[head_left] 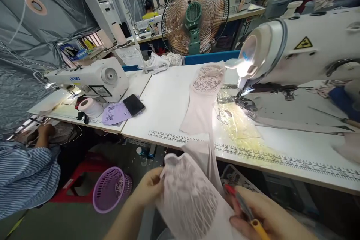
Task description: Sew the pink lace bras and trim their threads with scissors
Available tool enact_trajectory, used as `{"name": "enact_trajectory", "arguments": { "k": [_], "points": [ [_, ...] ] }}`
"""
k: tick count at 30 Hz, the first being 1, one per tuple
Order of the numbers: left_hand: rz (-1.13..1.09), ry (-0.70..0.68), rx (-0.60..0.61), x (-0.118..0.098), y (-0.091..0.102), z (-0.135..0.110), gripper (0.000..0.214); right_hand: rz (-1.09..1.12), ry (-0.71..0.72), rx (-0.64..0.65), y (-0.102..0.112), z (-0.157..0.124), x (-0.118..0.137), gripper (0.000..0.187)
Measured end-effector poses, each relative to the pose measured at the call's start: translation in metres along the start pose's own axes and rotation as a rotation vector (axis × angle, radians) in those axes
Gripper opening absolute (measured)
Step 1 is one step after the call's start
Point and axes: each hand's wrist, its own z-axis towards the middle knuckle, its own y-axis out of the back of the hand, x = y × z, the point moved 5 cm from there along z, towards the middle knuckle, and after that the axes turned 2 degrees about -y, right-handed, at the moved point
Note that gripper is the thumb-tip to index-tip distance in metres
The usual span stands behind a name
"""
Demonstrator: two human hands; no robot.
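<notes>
My left hand (149, 190) pinches the upper left edge of a pale pink garment piece (191, 195) with a gathered, stringy mesh panel, held in front of the table edge. On the other side of the cloth, my right hand (260, 210) is closed around a small tool (244, 203) that looks like thread snips, with a red end, a grey metal middle and a yellow end; its exact kind is blurred. The right fingers are also at the cloth's edge. A similar pale pink piece (201, 107) lies on the table, with strips of cloth hanging over the edge towards my hands.
A sewing machine (306, 48) with its lamp lit stands at the right of the white table (165, 97). Another sewing machine (90, 80), a thread cone (91, 108) and a phone (134, 105) are leftward. A fan (194, 15), purple basket (108, 191) and seated co-worker (28, 176) surround the table.
</notes>
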Motion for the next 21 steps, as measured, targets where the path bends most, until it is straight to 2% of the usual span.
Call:
{"name": "enact_trajectory", "arguments": {
  "k": [2,3,4,5,7,8,9,10,12,14,15,18,21],
  "points": [
    [0.314,-0.115,-0.204,-0.011,0.013,0.004,0.023,-0.019,0.023,0.084,-0.014,0.002,0.006,0.003],
    [0.450,-0.220,-0.263,-0.020,0.013,0.004,0.023,-0.041,0.035,0.135,-0.022,0.005,0.010,0.009],
    [0.541,-0.347,-0.248,-0.031,0.006,0.003,0.027,-0.073,0.043,0.161,-0.027,0.009,0.015,0.014],
    [0.600,-0.475,-0.157,-0.041,-0.006,0.002,0.033,-0.107,0.061,0.182,-0.033,0.014,0.022,0.017],
    [0.663,-0.674,0.106,-0.055,-0.036,-0.003,0.045,-0.155,0.106,0.211,-0.040,0.021,0.036,0.022],
    [0.679,-0.726,0.195,-0.059,-0.048,-0.005,0.050,-0.163,0.120,0.230,-0.043,0.023,0.043,0.024],
    [0.689,-0.747,0.235,-0.061,-0.056,-0.005,0.054,-0.158,0.129,0.250,-0.045,0.025,0.049,0.024],
    [0.696,-0.752,0.230,-0.063,-0.061,-0.005,0.054,-0.150,0.128,0.272,-0.045,0.025,0.052,0.025],
    [0.679,-0.761,0.208,-0.063,-0.065,-0.003,0.041,-0.171,0.085,0.320,-0.044,0.024,0.052,0.025],
    [0.648,-0.763,0.282,-0.061,-0.064,-0.005,0.024,-0.227,0.021,0.377,-0.039,0.020,0.045,0.025],
    [0.635,-0.734,0.343,-0.059,-0.062,-0.006,0.024,-0.244,-0.006,0.402,-0.036,0.018,0.040,0.024],
    [0.600,-0.531,0.497,-0.054,-0.044,-0.008,0.034,-0.213,-0.051,0.446,-0.022,0.012,0.025,0.023],
    [0.484,-0.364,0.531,-0.053,-0.019,-0.011,0.039,-0.189,-0.047,0.381,-0.004,0.015,0.015,0.020]
  ]
}}
